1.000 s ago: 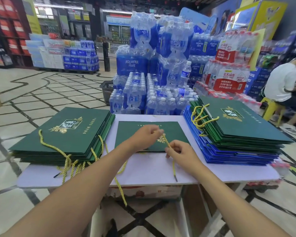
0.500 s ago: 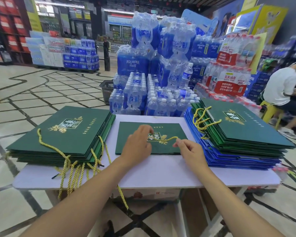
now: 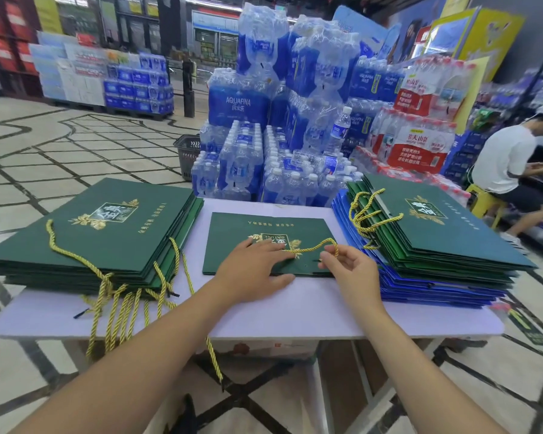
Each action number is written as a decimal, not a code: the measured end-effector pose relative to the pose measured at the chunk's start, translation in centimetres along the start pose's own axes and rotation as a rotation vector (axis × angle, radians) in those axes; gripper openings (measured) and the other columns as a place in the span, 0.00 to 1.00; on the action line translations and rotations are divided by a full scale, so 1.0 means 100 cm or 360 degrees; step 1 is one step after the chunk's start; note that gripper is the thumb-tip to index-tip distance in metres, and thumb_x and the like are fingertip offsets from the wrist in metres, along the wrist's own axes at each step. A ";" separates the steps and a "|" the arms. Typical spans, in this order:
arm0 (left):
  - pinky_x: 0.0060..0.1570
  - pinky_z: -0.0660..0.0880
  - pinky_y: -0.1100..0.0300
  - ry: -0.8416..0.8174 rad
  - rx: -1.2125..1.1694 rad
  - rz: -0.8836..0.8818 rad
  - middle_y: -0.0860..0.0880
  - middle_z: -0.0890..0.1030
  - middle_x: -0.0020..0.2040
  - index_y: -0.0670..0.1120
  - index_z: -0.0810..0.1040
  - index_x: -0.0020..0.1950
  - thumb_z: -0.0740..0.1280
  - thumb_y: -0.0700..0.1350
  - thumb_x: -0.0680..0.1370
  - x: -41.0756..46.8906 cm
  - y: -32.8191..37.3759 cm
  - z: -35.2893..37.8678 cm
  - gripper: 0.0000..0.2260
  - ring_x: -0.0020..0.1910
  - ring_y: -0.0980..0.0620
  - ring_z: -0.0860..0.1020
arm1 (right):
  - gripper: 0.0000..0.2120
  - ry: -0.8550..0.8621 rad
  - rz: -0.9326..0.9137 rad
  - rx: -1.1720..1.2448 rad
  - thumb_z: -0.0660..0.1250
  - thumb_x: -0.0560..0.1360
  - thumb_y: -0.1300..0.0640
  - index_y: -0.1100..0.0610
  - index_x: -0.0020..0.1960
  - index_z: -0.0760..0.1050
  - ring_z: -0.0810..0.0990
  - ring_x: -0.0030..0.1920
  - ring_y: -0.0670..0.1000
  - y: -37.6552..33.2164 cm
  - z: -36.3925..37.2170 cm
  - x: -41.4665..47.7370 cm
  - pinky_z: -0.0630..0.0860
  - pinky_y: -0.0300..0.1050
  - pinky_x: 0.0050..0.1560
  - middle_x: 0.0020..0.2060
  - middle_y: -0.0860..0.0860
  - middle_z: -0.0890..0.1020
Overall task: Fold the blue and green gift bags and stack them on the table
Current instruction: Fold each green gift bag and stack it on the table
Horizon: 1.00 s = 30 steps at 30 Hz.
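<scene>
Now presses folded green gift bag [image 3: 232,233] flat at centre of table [image 3: 295,314] with straight-fingered left hand [image 3: 251,270]; pinches gold cord handle [image 3: 311,248] in fingertips of right hand [image 3: 351,270]. Lies left-to-right across bag, loop end nearest right hand. Likely needs tucking before stacking.

We find a pale table [image 3: 295,311] carrying three items. At the left edge lies a stack of green bags [image 3: 91,239], its gold cords [image 3: 119,314] hanging over the front edge. At the middle, nearer the far edge, lies one flat green bag [image 3: 264,227] with a gold cord [image 3: 308,249] across it. At the right edge lies a stack of blue bags [image 3: 436,292], topped with further green bags [image 3: 445,233]
</scene>
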<state>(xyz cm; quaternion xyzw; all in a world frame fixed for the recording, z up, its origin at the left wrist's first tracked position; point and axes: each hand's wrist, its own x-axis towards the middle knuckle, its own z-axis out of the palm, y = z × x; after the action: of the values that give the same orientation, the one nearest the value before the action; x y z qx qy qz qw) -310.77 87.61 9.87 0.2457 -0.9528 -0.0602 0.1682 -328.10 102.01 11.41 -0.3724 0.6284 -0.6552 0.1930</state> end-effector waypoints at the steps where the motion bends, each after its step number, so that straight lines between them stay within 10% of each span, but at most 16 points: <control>1: 0.80 0.53 0.49 0.0014 -0.0016 -0.0004 0.59 0.68 0.78 0.63 0.69 0.77 0.60 0.65 0.81 0.001 -0.001 0.000 0.24 0.78 0.56 0.63 | 0.06 -0.0006 -0.0020 -0.0046 0.74 0.76 0.65 0.57 0.52 0.83 0.86 0.45 0.48 0.001 0.000 0.001 0.80 0.37 0.48 0.45 0.48 0.88; 30: 0.66 0.66 0.51 0.0105 -0.0048 0.0017 0.60 0.79 0.66 0.59 0.76 0.69 0.53 0.59 0.85 0.001 0.003 -0.005 0.17 0.66 0.57 0.74 | 0.18 -0.0827 -0.0223 -0.1733 0.74 0.73 0.54 0.43 0.61 0.76 0.81 0.46 0.45 -0.051 0.024 0.059 0.75 0.42 0.45 0.44 0.44 0.83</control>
<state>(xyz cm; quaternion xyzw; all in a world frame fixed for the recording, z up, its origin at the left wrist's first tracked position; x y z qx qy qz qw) -310.83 87.78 10.42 0.2400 -0.9470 -0.0656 0.2034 -329.07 96.88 17.67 -0.6058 0.7796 -0.1384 0.0781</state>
